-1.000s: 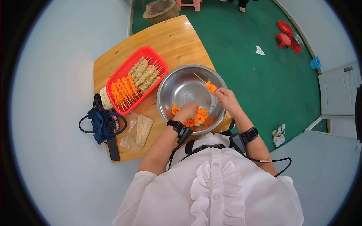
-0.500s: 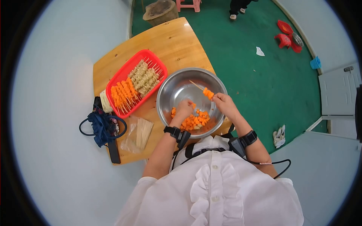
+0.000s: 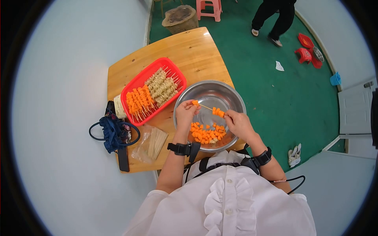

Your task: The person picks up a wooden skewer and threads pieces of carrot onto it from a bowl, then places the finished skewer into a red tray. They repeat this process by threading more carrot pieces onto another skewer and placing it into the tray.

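Over the steel bowl (image 3: 241,103), my right hand (image 3: 241,125) pinches the end of a bamboo skewer (image 3: 205,106) threaded with several carrot pieces (image 3: 218,112). My left hand (image 3: 186,113) holds a single carrot piece (image 3: 195,102) between thumb and fingertips, right at the skewer's bare tip. Loose carrot chunks (image 3: 204,135) lie heaped in the near part of the bowl, a few pale bits among them.
Left of the bowl, a red tray (image 3: 163,61) holds finished orange and pale skewers. A bag of bare skewers (image 3: 156,143), a blue handbag (image 3: 113,133) and a dark phone-like slab (image 3: 123,159) lie nearby. A person (image 3: 275,17) walks beyond the wooden table (image 3: 185,45).
My left hand has risen from the heap in the bowl, bringing a carrot piece to the skewer tip. The skewer now slants less steeply. More of the person in the background shows.
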`<move>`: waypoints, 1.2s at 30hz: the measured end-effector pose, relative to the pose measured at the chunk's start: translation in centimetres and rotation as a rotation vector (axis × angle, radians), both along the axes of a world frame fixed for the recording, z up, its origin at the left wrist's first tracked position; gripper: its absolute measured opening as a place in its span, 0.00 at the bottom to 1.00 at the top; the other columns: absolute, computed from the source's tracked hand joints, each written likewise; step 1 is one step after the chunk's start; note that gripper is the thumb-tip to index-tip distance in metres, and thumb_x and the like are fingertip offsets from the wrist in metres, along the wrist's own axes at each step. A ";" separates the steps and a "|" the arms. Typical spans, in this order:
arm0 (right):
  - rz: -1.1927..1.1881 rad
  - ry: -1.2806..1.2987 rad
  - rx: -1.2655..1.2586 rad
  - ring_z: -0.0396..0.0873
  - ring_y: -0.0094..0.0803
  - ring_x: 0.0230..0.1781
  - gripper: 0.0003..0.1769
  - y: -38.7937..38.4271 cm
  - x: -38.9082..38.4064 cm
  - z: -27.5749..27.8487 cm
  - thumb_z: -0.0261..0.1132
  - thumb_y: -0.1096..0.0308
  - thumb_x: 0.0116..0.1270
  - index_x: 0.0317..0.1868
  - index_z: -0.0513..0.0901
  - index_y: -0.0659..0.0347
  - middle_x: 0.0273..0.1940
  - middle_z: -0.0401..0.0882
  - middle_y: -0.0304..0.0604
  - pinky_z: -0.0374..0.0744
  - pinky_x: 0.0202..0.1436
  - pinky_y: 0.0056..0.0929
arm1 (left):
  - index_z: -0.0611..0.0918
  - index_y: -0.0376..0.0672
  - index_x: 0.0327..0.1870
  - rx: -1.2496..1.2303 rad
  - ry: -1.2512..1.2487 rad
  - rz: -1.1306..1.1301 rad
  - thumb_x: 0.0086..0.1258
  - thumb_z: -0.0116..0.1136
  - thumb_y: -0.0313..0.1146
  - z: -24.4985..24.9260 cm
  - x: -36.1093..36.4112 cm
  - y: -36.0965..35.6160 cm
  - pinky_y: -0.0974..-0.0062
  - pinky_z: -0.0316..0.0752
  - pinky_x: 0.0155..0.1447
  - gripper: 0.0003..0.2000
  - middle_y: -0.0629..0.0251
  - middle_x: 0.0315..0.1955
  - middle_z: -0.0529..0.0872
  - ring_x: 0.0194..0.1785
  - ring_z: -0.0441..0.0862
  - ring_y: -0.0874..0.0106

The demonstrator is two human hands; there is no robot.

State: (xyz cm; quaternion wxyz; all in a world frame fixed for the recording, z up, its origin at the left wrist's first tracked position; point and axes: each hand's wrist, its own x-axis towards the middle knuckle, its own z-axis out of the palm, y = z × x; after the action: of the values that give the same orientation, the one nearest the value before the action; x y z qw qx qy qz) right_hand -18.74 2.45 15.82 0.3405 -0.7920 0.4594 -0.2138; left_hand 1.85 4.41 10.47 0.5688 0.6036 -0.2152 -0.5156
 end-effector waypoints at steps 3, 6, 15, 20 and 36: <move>0.003 0.031 -0.013 0.75 0.48 0.22 0.07 0.1 0.0 0.2 0.54 0.69 0.59 0.30 0.76 0.63 0.21 0.75 0.52 0.72 0.26 0.40 | 0.74 0.30 0.42 -0.013 -0.017 0.005 0.60 0.50 0.19 0.2 -0.1 0.0 0.84 0.76 0.34 0.09 0.58 0.34 0.81 0.35 0.82 0.73; 0.009 0.056 -0.023 0.76 0.49 0.23 0.08 0.1 0.1 0.5 0.54 0.68 0.59 0.29 0.76 0.63 0.21 0.75 0.54 0.73 0.28 0.42 | 0.74 0.30 0.41 -0.027 -0.017 0.007 0.60 0.51 0.19 -0.1 -0.1 0.0 0.84 0.76 0.34 0.09 0.58 0.34 0.81 0.35 0.82 0.74; 0.036 0.111 -0.105 0.76 0.48 0.20 0.06 0.2 0.2 0.6 0.55 0.68 0.59 0.30 0.75 0.61 0.18 0.75 0.52 0.73 0.26 0.42 | 0.76 0.33 0.40 -0.046 -0.196 0.031 0.60 0.54 0.22 -0.2 -0.3 -0.1 0.84 0.75 0.34 0.08 0.61 0.32 0.82 0.34 0.81 0.75; 0.045 0.175 -0.196 0.75 0.46 0.18 0.05 0.4 0.3 0.7 0.56 0.69 0.57 0.29 0.76 0.60 0.16 0.74 0.50 0.73 0.23 0.40 | 0.79 0.34 0.35 -0.153 -0.790 0.080 0.57 0.53 0.22 0.1 -1.1 0.0 0.75 0.74 0.34 0.06 0.57 0.26 0.83 0.29 0.82 0.69; -0.083 -0.428 0.759 0.57 0.21 0.09 0.09 0.5 1.6 -0.7 0.51 0.68 0.64 0.31 0.74 0.63 0.13 0.61 0.32 0.55 0.12 0.23 | 0.80 0.35 0.38 -0.207 -0.605 0.137 0.56 0.53 0.21 -0.5 -0.9 -0.1 0.79 0.74 0.37 0.08 0.57 0.27 0.83 0.31 0.82 0.72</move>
State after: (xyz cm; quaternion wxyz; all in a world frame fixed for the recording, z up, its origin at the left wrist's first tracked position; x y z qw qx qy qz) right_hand -17.17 2.94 15.13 0.6862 -0.5294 0.4559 -0.2026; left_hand 0.91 4.31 10.00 0.5706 0.6816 -0.3847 -0.2488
